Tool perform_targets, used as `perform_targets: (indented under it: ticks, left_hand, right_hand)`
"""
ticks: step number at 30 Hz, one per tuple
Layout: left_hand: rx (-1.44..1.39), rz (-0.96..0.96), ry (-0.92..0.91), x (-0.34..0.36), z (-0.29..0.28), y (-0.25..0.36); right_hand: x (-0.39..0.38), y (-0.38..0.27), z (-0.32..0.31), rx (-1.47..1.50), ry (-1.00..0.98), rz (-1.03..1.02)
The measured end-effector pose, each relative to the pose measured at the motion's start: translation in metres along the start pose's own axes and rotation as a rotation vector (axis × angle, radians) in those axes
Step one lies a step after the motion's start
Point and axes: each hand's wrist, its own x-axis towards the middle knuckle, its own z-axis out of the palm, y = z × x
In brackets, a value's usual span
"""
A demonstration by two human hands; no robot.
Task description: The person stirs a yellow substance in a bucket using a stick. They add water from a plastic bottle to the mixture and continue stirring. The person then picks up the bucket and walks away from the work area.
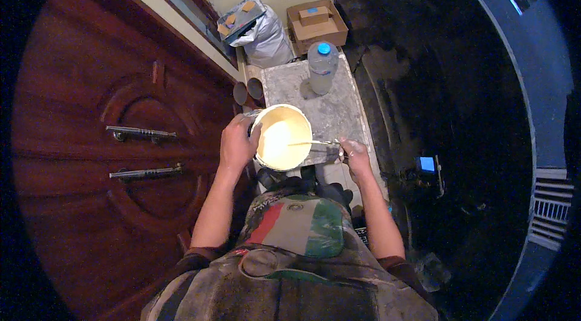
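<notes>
A round white bucket (262,150) with a bright, pale yellowish inside is tilted in front of me. My left hand (238,145) grips its left rim, the thumb at the edge and the fingers round the outside. From the right, my right hand (354,154) is closed on a thin stick (321,142) that crosses the rim and reaches into the bucket. Whitish smears mark the right fingers. Glare hides how full the bucket is and the stick's far end.
A clear bottle (322,69) with a blue cap stands on a grey, stained board (281,85). Behind it are an open cardboard box (316,24) and a whitish sack (266,39) with a tray on top. Wooden doors (66,109) with metal handles rise on the left.
</notes>
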Motion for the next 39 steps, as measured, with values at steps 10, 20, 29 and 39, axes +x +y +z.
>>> perform_targets:
  ticks: [10,20,29,39]
  left_hand:
    - [-0.070,0.023,-0.041,0.025,0.008,-0.035]
    - [-0.156,-0.009,-0.021,0.037,0.022,-0.062]
    - [-0.282,-0.108,-0.088,0.040,0.017,-0.052]
    - [-0.221,-0.017,-0.129,0.046,0.014,-0.043]
  right_hand:
    - [0.033,0.004,0.012,0.001,0.159,-0.089]
    - [0.057,-0.062,0.031,-0.229,0.095,-0.257]
    - [0.075,-0.098,0.062,-0.750,0.006,-0.543]
    - [0.064,-0.083,0.091,-1.114,0.042,-0.672]
